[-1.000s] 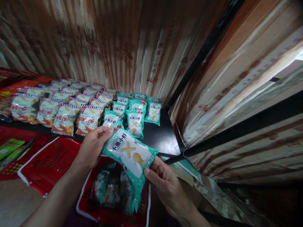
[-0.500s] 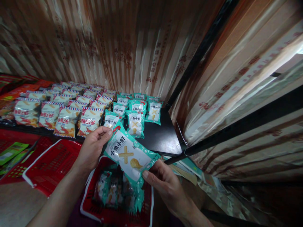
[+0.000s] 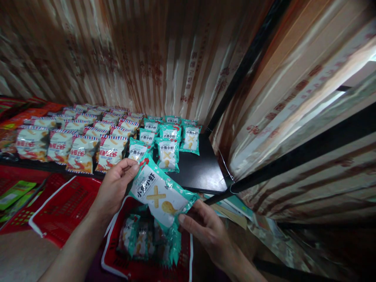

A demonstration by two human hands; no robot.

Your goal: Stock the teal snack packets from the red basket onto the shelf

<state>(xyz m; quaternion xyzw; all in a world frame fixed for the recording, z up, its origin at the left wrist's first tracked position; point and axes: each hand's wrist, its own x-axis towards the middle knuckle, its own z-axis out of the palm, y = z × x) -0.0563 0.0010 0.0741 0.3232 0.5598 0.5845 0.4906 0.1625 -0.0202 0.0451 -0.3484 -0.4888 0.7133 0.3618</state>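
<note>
A teal and white snack bag [image 3: 160,194] printed with yellow crisps is stretched between my two hands, tilted down to the right. My left hand [image 3: 117,184] pinches its upper left corner, thumb on the front. At the lower right end, my right hand [image 3: 205,225] grips it with the thumb on top and the other fingers behind. Below the bag stands a red basket [image 3: 113,250] with a white rim, holding several more teal bags [image 3: 141,239]. Just beyond my hands, matching teal bags [image 3: 167,152] stand in rows on a black shelf [image 3: 199,168].
White snack bags [image 3: 84,152] with striped tops fill the shelf's left part, beside orange packs [image 3: 32,115]. Another red basket [image 3: 67,203] and green packs [image 3: 17,194] lie at lower left. A black metal post [image 3: 243,70] and pleated curtain [image 3: 132,51] bound the shelf.
Both hands keep the same hold on the teal snack bag, which has shifted very slightly. The view has moved a little; the shelf rows look unchanged.
</note>
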